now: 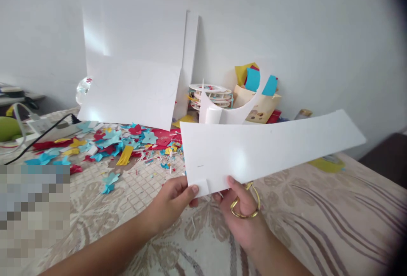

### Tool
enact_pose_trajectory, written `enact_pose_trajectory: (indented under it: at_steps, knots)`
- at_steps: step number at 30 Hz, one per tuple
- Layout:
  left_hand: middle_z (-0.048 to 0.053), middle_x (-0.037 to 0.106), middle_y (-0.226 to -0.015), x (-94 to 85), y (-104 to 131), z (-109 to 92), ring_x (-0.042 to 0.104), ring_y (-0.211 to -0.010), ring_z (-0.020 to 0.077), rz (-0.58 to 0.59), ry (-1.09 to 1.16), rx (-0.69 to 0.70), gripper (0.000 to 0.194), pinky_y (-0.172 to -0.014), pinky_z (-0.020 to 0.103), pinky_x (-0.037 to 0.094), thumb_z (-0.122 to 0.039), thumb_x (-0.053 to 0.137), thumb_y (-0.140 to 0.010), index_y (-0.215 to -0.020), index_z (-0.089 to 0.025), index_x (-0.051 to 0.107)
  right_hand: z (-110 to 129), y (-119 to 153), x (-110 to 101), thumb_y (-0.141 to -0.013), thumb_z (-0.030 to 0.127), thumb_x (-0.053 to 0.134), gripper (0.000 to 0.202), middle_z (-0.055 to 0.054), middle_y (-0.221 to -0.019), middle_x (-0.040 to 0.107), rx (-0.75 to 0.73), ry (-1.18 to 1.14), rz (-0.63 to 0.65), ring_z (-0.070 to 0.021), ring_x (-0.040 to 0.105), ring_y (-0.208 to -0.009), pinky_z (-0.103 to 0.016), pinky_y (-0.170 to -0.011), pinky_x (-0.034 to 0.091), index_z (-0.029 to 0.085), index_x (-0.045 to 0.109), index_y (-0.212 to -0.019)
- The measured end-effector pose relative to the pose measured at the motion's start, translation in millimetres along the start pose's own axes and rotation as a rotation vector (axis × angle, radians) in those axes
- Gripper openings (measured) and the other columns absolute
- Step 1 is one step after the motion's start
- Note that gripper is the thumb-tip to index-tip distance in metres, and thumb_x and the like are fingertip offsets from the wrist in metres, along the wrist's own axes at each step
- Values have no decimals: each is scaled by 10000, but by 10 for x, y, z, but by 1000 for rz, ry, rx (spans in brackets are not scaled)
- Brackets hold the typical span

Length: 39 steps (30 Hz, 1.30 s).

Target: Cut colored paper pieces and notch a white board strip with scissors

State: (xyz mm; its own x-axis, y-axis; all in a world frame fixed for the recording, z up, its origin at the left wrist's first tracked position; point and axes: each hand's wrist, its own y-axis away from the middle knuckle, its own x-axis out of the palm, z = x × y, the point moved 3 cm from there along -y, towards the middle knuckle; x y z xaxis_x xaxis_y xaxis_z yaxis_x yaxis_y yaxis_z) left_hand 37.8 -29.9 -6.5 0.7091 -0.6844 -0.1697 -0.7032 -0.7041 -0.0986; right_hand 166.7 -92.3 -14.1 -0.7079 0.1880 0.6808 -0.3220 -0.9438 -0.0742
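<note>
A long strip of white card (273,144) is held up in front of me, slanting up to the right. At its lower left corner my left hand (179,195) pinches the edge, its thumb on a small white piece or folded flap (201,188). Under the bottom edge is my right hand (243,208), thumb on the front of the card and fingers behind. Gold-handled scissors (258,202) hang on the right hand by a loop around the thumb; their blades are hidden.
Cut paper flowers and scraps (111,140) in blue, red and yellow cover the back left. White boards (133,89) lean on the wall. Behind the strip stand a curled white offcut (235,117), stacked white discs (211,91) and a paper-filled bag (260,106). A power strip (60,131) lies left.
</note>
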Motion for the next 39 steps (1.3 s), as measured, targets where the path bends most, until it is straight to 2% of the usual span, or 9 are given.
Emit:
enact_pose_trajectory:
  at_steps: [3,9,12,14,20,25,30,39]
  knots:
    - [-5,532,-558,-2,1,4,459,-537,121,24,-19,1,281,-532,219,350,-367,466,-781,-631,-145,552,51,28,-17,-749,228,591,48,8,-841,567,-16,-13,-20,-132,483,-656,-221,-494,391,228,559,-784]
    - [5,575,-567,-82,-12,5,504,-556,131,68,-36,11,271,-547,221,372,-322,491,-780,-609,-135,585,94,24,-46,-669,253,664,182,-6,-788,550,-90,111,-117,-118,455,-575,-192,-387,328,206,565,-814]
    - [28,647,-718,-124,-39,21,559,-667,166,10,73,34,178,-603,241,413,-303,556,-746,-738,-139,625,93,31,-47,-641,251,678,206,-5,-746,562,-118,174,-140,-115,460,-533,-192,-357,323,200,574,-812]
    - [40,669,-844,-151,-55,26,582,-772,194,-55,190,42,194,-661,262,437,-292,589,-730,-862,-153,622,80,44,-44,-637,244,681,191,6,-717,568,-128,174,-135,-105,457,-502,-190,-350,330,199,578,-792]
    - [54,688,-908,-118,-48,21,604,-819,213,-97,363,-4,215,-686,272,456,-281,612,-727,-898,-152,629,45,53,-27,-634,195,695,186,24,-711,608,-104,72,-137,-97,512,-503,-175,-360,391,211,601,-794]
    - [68,633,-1089,-64,-14,17,575,-938,226,-117,429,1,284,-731,282,451,-269,593,-759,-1025,-170,587,24,41,-37,-652,197,698,226,35,-745,648,-69,45,-167,-111,584,-582,-178,-444,491,244,608,-854]
    - [66,652,-1046,-76,-9,18,563,-958,221,-129,440,7,255,-744,273,443,-255,609,-755,-992,-160,593,17,45,-51,-656,212,703,317,19,-808,665,-101,72,-138,-124,609,-606,-190,-459,521,254,599,-952]
    - [54,631,-1089,-31,-20,86,559,-968,199,-108,539,5,265,-734,256,433,-229,584,-784,-1046,-192,571,19,37,-58,-658,201,707,353,7,-841,672,-132,52,-126,-142,622,-649,-207,-469,536,260,595,-988]
